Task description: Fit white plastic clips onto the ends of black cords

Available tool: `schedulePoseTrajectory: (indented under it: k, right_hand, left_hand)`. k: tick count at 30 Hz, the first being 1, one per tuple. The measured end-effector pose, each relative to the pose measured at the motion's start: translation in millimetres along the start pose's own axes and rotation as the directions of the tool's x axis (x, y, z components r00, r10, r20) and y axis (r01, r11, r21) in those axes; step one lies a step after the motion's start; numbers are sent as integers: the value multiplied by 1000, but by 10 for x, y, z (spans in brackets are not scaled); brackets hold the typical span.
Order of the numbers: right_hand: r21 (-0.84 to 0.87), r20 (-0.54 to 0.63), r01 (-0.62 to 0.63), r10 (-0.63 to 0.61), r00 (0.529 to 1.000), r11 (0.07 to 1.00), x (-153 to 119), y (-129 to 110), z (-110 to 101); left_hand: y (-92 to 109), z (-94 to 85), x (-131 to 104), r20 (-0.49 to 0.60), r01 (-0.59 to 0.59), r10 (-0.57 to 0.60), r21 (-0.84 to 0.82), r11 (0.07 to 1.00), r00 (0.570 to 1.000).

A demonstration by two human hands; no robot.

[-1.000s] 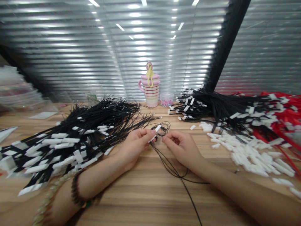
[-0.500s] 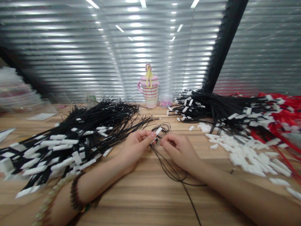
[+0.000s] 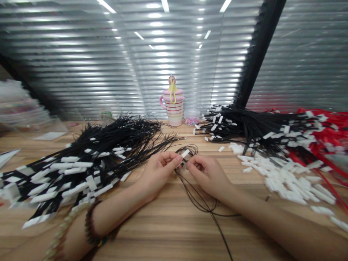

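My left hand (image 3: 160, 170) pinches a small white tag (image 3: 185, 153) between thumb and fingers, beside thin black cords. Just to its right, my right hand (image 3: 209, 174) has its fingers curled together at the cords; what lies between the fingertips is too small to tell. Loops of the black cord (image 3: 194, 197) hang from between the hands and lie on the wooden table (image 3: 152, 232), with one end running to the front edge. More coiled cord shows just behind the fingertips.
Black cords with white tags (image 3: 73, 165) cover the left side. At the right lie another black bundle (image 3: 250, 123), loose white pieces (image 3: 285, 179) and red straps (image 3: 328, 127). A striped pitcher (image 3: 174, 108) and a clear tub of pink bits (image 3: 191, 117) stand behind.
The white tag and my left fingertips have shifted slightly to the right, closer to my right hand. The whole view has moved a little.
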State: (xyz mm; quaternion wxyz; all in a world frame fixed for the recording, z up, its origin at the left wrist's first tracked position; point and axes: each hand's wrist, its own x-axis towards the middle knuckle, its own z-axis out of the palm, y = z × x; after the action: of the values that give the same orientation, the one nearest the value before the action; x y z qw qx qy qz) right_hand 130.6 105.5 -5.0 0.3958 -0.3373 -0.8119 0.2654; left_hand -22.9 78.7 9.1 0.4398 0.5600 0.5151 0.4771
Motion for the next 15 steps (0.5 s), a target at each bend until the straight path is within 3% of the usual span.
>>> schedulePoseTrajectory:
  k: [9,15]
  right_hand:
    - [-10,-27,28,-28,999,1000,-12,-25,-13]
    - [112,-55,-37,43,998,993,9,-27,-5]
  left_hand:
    - [-16,16,-20,-11,-27,27,-23,999,1000]
    - [23,49,-12,-77,16,-21,-71,997,997]
